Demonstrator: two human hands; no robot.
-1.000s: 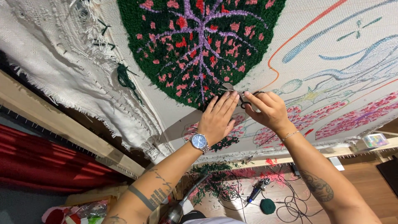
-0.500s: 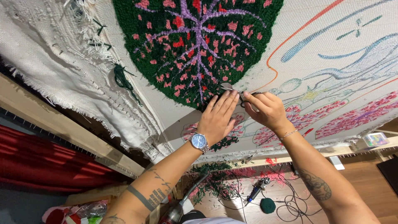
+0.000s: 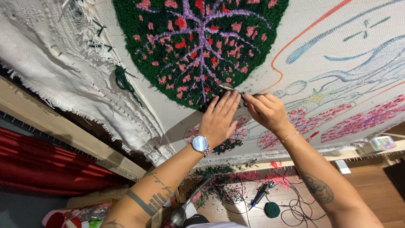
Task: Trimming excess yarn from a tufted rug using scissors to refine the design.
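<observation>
— What's the person up to at the frame?

— Both hands are up against the stretched white backing cloth (image 3: 337, 25), right at the lower edge of the big tufted leaf of dark green yarn with pink spots and purple veins (image 3: 198, 42). The left hand (image 3: 218, 120) lies flat, fingers straight and close together, pressing on the cloth just below the leaf's tip. There's a silver wristwatch with a blue face (image 3: 200, 144) on that wrist.

— And the other one?

— The right hand (image 3: 265, 112) is closed around the dark loops of a small pair of metal scissors (image 3: 234, 90). The blades poke out to the left, past the left hand's fingertips, touching the leaf's pile near its tip. I can't tell whether the blades are parted. A thin bracelet (image 3: 290, 136) sits on that wrist.

— What else is around?

— Pink tufted patches (image 3: 358, 120) and drawn blue outlines to the right of the leaf. Frayed white fabric (image 3: 63, 80) hangs over the wooden frame bar (image 3: 63, 131) on the left. Down on the wooden floor (image 3: 371, 181), green and pink yarn clippings, black cables, a blue-handled tool (image 3: 259, 195) and a dark green ball of yarn (image 3: 272, 209).
</observation>
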